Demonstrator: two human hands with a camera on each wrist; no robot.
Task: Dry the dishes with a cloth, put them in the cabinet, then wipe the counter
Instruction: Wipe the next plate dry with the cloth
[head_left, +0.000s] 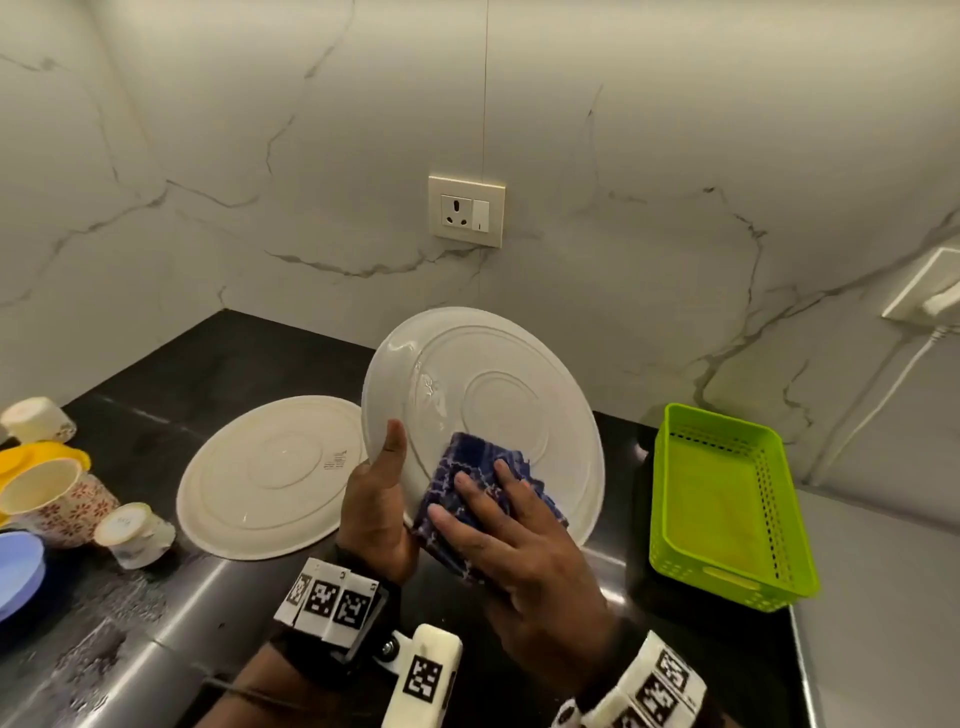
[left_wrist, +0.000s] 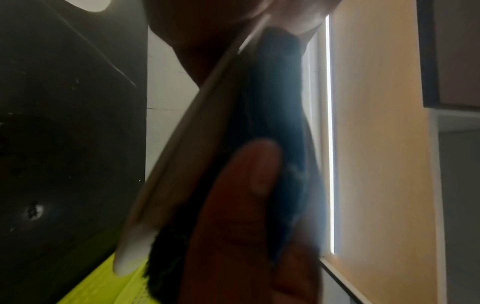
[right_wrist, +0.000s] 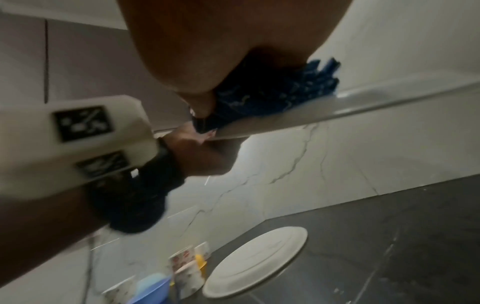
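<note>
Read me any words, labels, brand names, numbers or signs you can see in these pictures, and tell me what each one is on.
No text can be read in any view.
Plate lying on the counter: a small dark printed mark near its rim, too small to read.
Small cup: faint marks on its base, too blurred to read.
Wrist bands: black-and-white square code markers, patterns only, no letters.
Wall socket: a single line on its switch, no words.

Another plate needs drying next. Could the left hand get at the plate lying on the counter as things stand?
Probably not yet: the left hand grips the held plate. The second plate lies uncovered just to its left, so the path looks free.
</note>
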